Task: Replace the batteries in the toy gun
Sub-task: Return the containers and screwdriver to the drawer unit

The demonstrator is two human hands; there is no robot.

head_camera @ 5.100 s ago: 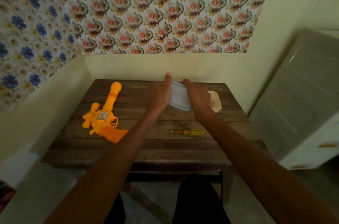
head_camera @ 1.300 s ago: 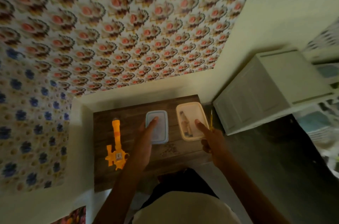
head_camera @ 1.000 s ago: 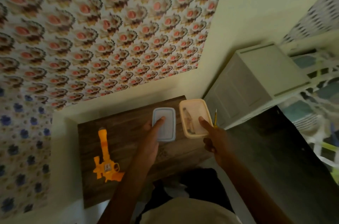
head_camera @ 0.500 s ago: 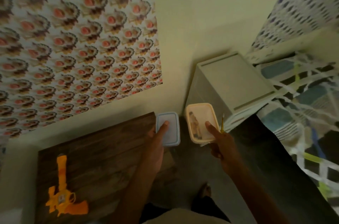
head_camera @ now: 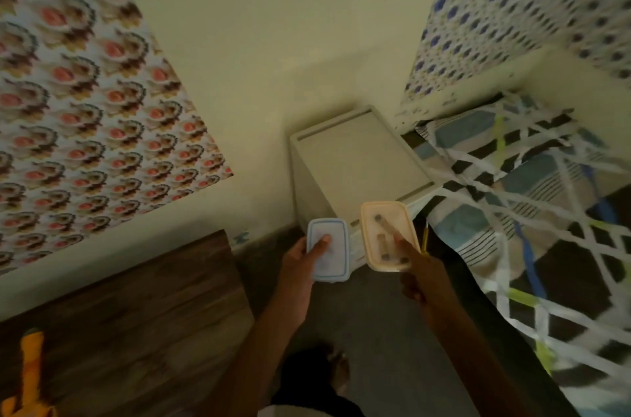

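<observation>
Nearest the viewer, at the lower left edge, the orange toy gun (head_camera: 29, 379) is seen lying on the wooden table (head_camera: 136, 331), only partly in frame and well apart from both hands. Farther out, over the dark floor (head_camera: 368, 331), the left hand (head_camera: 300, 266) is closed on a blue-rimmed lid (head_camera: 328, 254), the thumb laid across its top. Just beside it, the right hand (head_camera: 415, 271) is clamped on an open tub (head_camera: 387, 235), in which several small blurred items are visible; a yellow screwdriver (head_camera: 424, 239) is also gripped in this hand. Beyond the hands a pale cabinet (head_camera: 358, 157) is set against the wall, with a patterned bedcover (head_camera: 532, 211) to the right.
</observation>
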